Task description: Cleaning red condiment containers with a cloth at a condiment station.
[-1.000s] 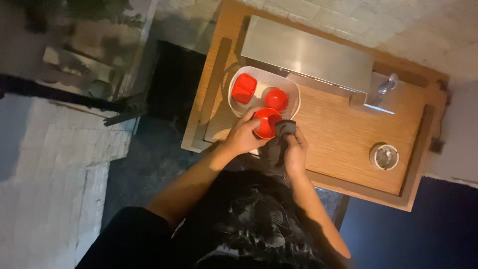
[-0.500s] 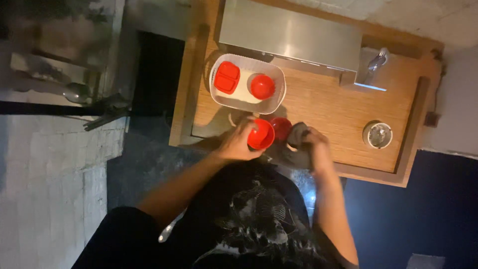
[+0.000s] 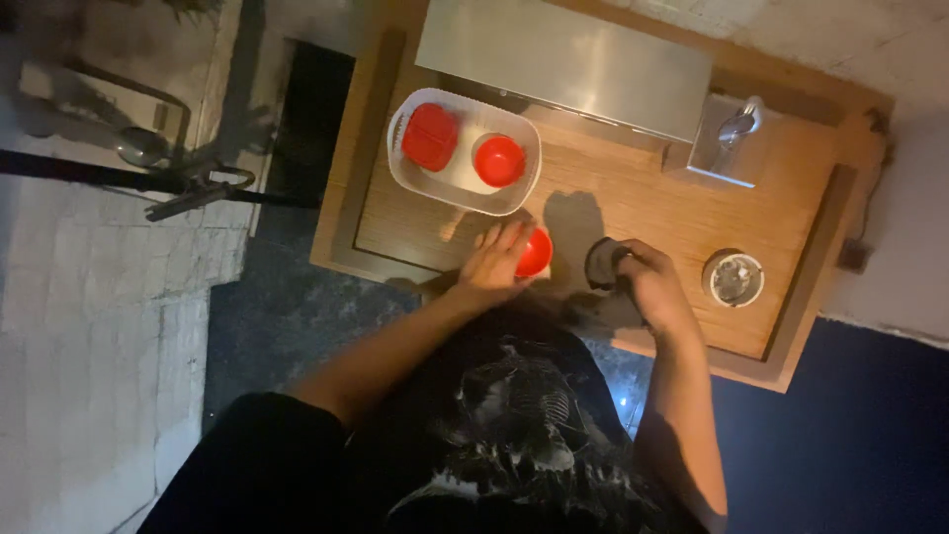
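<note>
A person's left hand [image 3: 491, 263] cups a red bowl [image 3: 535, 252] near the front edge of the wooden desk [image 3: 643, 213], fingers [image 3: 504, 240] curled over its rim, the bowl lying just to their right. The right hand [image 3: 652, 287] closes around a dark, blurred object [image 3: 601, 263], perhaps a cloth or lid. So near the edge, a loose grip could let the bowl slide off. A white tray [image 3: 465, 188] behind holds two more red pieces.

red cup [image 3: 535, 252] half hidden by left hand [image 3: 491, 265]
</note>
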